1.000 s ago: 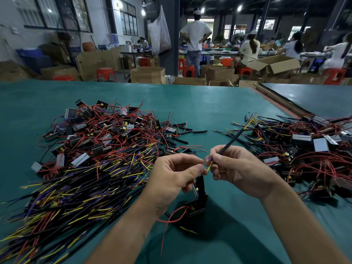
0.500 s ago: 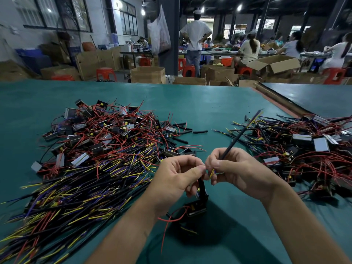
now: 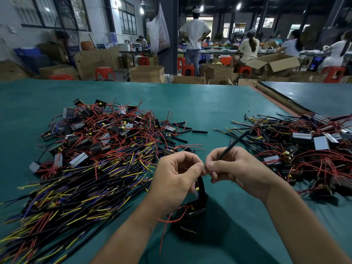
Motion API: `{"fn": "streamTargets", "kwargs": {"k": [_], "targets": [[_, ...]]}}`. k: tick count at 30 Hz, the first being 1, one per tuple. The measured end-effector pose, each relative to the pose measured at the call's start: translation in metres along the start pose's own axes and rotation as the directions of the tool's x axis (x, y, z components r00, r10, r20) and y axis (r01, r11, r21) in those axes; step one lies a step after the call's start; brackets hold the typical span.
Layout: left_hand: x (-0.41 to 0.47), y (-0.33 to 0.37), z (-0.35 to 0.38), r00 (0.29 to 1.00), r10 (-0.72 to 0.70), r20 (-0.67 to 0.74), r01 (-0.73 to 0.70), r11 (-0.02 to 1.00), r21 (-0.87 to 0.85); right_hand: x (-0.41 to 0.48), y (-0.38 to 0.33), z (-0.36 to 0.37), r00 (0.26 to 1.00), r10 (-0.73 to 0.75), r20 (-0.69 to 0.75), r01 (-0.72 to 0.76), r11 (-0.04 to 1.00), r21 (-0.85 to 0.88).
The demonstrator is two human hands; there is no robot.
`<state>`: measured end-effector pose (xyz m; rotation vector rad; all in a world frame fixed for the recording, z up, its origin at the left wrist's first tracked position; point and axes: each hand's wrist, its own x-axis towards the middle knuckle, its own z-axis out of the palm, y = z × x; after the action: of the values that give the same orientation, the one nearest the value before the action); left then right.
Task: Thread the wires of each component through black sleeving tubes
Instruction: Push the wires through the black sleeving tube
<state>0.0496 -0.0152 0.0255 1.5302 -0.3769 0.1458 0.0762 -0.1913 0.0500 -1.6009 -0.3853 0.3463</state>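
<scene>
My left hand (image 3: 175,178) pinches the wire ends of a small black component (image 3: 197,204) that hangs below my fingers, with a red lead curling down over the green table (image 3: 209,103). My right hand (image 3: 234,166) pinches a long black sleeving tube (image 3: 236,142) that slants up and to the right. The tube's lower end meets the wire tips between both thumbs. How far the wires sit inside the tube is hidden by my fingers.
A big pile of components with red, yellow and purple wires (image 3: 91,159) fills the left side. Another pile of components (image 3: 304,147) lies at the right. Short black tube pieces (image 3: 182,128) lie between them. Boxes, stools and people are beyond the table.
My hands have drawn closer together and the tube has slid down over the wires, so less yellow wire shows between the thumbs. The tube's far end now lies lower.
</scene>
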Motion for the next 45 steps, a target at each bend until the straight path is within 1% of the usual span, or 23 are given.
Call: {"fn": "streamTargets", "kwargs": {"k": [9, 12, 16, 20, 21, 23, 25, 26, 27, 30, 34, 37, 45], "targets": [[0.002, 0.001, -0.002, 0.992, -0.127, -0.021, 0.124, 0.988, -0.097, -0.001, -0.001, 0.006, 0.99, -0.129, -0.048, 0.123, 0.986, -0.115], [0.002, 0.001, -0.003, 0.987, -0.162, -0.024, 0.157, 0.978, -0.138, 0.0, 0.0, 0.006, 0.985, -0.159, -0.064, 0.145, 0.973, -0.178], [0.002, 0.0, -0.001, 0.987, -0.152, -0.061, 0.144, 0.982, -0.12, 0.001, 0.001, 0.006, 0.981, -0.173, -0.088, 0.145, 0.955, -0.258], [0.001, 0.0, 0.001, 0.991, -0.097, -0.089, 0.088, 0.99, -0.107, 0.002, 0.0, 0.008, 0.984, -0.164, -0.065, 0.14, 0.95, -0.278], [0.0, -0.001, 0.001, 0.993, -0.062, -0.102, 0.054, 0.996, -0.077, 0.003, 0.0, 0.008, 0.983, -0.166, -0.072, 0.14, 0.95, -0.28], [-0.004, -0.002, 0.003, 0.991, 0.039, -0.129, -0.03, 0.997, 0.073, 0.004, 0.0, 0.009, 0.98, -0.173, -0.095, 0.139, 0.948, -0.287], [-0.007, -0.004, 0.005, 0.979, 0.145, -0.144, -0.104, 0.961, 0.256, 0.005, 0.001, 0.008, 0.979, -0.172, -0.111, 0.133, 0.947, -0.292], [-0.008, -0.004, 0.005, 0.971, 0.186, -0.149, -0.131, 0.939, 0.317, 0.005, 0.002, 0.008, 0.979, -0.169, -0.115, 0.129, 0.947, -0.293], [-0.008, -0.005, 0.006, 0.964, 0.213, -0.158, -0.148, 0.925, 0.349, 0.005, 0.002, 0.008, 0.979, -0.167, -0.117, 0.127, 0.948, -0.292], [-0.008, -0.004, 0.007, 0.945, 0.262, -0.196, -0.175, 0.912, 0.371, 0.005, 0.001, 0.008, 0.977, -0.168, -0.128, 0.127, 0.951, -0.281], [-0.008, -0.003, 0.005, 0.923, 0.347, -0.165, -0.242, 0.858, 0.453, 0.006, 0.0, 0.009, 0.972, -0.182, -0.146, 0.137, 0.952, -0.273], [-0.007, -0.003, 0.004, 0.923, 0.347, -0.167, -0.235, 0.85, 0.472, 0.005, 0.0, 0.011, 0.969, -0.199, -0.147, 0.149, 0.944, -0.294], [-0.005, -0.003, 0.001, 0.949, 0.239, -0.205, -0.129, 0.889, 0.44, 0.004, 0.0, 0.012, 0.964, -0.239, -0.116, 0.188, 0.922, -0.339]]}}
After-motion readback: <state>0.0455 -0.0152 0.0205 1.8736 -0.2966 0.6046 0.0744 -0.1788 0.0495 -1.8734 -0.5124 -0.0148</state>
